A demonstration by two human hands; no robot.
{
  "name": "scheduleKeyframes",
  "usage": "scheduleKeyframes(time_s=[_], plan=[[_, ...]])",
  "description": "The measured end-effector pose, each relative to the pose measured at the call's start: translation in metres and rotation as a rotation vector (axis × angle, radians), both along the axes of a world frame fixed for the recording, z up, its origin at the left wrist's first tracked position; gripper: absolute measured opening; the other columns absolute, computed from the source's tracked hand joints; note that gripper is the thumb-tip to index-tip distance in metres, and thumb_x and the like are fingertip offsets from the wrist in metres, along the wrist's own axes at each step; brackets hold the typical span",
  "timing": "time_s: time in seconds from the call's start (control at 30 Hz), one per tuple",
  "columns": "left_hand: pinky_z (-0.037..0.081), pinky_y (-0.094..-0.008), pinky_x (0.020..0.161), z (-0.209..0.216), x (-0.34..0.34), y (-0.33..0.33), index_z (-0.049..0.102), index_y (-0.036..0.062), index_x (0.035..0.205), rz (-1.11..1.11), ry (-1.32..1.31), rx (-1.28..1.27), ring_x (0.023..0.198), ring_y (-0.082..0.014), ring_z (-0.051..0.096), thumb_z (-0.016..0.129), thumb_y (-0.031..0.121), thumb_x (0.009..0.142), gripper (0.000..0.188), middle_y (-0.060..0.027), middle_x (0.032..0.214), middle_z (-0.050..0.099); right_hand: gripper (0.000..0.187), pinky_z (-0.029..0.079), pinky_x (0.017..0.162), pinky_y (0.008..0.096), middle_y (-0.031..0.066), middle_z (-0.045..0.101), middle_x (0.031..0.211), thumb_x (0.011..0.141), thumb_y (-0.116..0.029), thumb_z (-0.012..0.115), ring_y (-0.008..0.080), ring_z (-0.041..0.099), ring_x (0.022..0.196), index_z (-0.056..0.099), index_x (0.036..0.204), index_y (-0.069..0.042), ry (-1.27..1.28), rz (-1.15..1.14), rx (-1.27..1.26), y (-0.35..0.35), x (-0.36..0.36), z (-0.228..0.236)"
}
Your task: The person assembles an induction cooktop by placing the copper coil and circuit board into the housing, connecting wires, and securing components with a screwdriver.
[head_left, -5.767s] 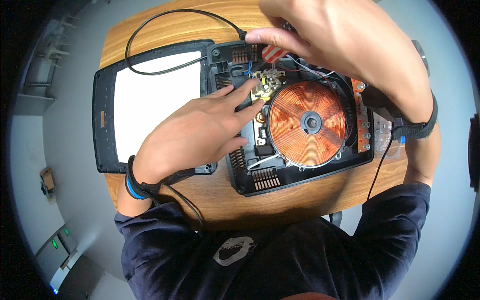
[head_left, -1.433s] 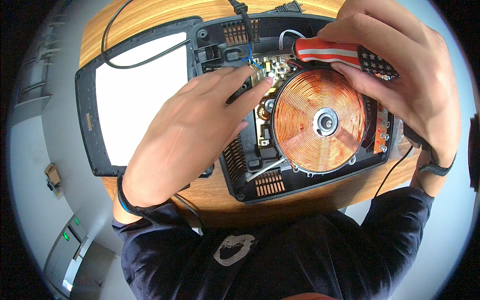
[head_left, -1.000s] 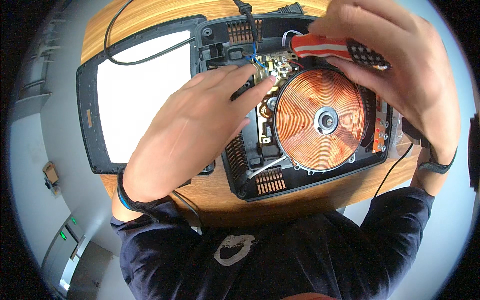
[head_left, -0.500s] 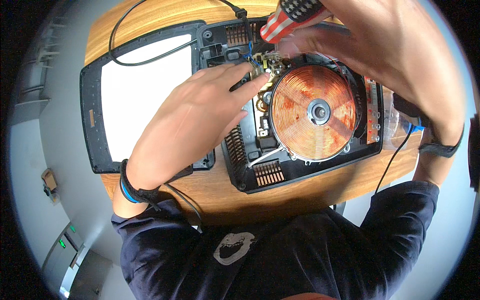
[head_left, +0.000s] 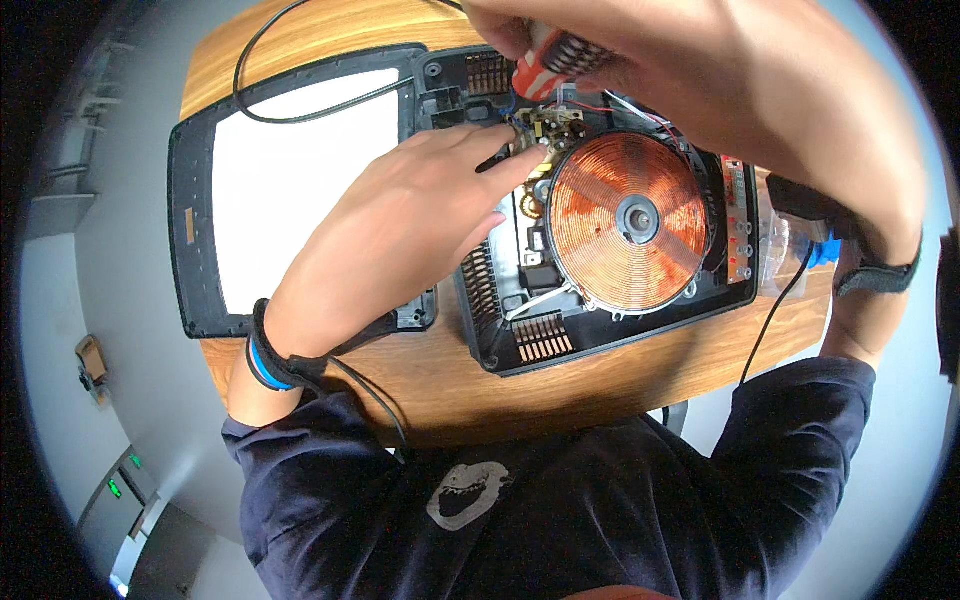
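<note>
An opened induction cooker base lies on the table, its round copper coil exposed. My left hand reaches over its left edge with fingers stretched out. Its fingertips are at the circuit board, beside the coil. My right hand is closed around a screwdriver with a red-and-white striped handle and a dark starred part. It is held at the base's far edge, above the board. The screwdriver's tip is hidden, as are some of the right fingers.
Left of the base lies the detached top cover with a white panel. A black power cord loops across it. At the right edge are a red display board and a clear plastic bag. The wooden table is beneath.
My right hand and the screwdriver have shifted slightly left and nearer the board, the hand now wrapping further over the handle. The left hand stays at the board's edge, almost unmoved.
</note>
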State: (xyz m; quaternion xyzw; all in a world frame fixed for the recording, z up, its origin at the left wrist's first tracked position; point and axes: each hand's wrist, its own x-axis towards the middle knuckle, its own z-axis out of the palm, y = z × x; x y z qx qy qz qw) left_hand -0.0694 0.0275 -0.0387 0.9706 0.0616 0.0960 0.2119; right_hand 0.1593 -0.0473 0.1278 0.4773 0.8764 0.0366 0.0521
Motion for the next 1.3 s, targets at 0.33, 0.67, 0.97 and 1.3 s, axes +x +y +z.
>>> scheduleKeyframes(time_s=[0.33,0.67,0.97,1.3], plan=[[0.054,-0.0522,0.115,-0.006,0.000,0.002,0.059,0.0085,0.162,-0.028,-0.038,-0.037,0.137,-0.0441,0.064,0.076,0.012,0.101,0.063,-0.0211,0.149,0.065,0.033,0.058,0.070,0.0423,0.0136,0.063,0.103,0.107,-0.027,0.078,0.0335,0.070,0.077,0.056,0.117,-0.004,0.117,-0.146,-0.230,0.012,0.009,0.004],[0.053,-0.0529,0.116,-0.009,0.000,0.002,0.059,0.0075,0.162,-0.024,-0.015,-0.034,0.139,-0.0434,0.063,0.077,0.011,0.100,0.064,-0.0210,0.153,0.064,0.037,0.059,0.074,0.0486,0.0201,0.063,0.114,0.107,-0.023,0.075,0.0376,0.073,0.087,0.055,0.126,0.001,0.155,-0.152,-0.062,-0.002,0.000,0.002],[0.054,-0.0519,0.116,-0.013,0.005,0.003,0.061,0.0059,0.161,-0.038,-0.017,-0.030,0.137,-0.0423,0.066,0.077,0.011,0.100,0.063,-0.0214,0.149,0.068,0.036,0.059,0.076,0.0472,0.0227,0.066,0.099,0.114,-0.030,0.067,0.0345,0.072,0.086,0.058,0.128,0.002,0.055,-0.431,-0.135,0.002,-0.004,0.009],[0.051,-0.0508,0.122,-0.012,0.001,0.001,0.063,0.0051,0.160,-0.010,-0.025,-0.043,0.141,-0.0424,0.064,0.075,0.013,0.103,0.059,-0.0236,0.153,0.067,0.044,0.060,0.098,0.0526,0.0140,0.070,0.131,0.100,-0.023,0.082,0.0383,0.074,0.126,0.060,0.134,-0.004,0.056,-0.250,0.012,0.002,0.028,-0.023]])
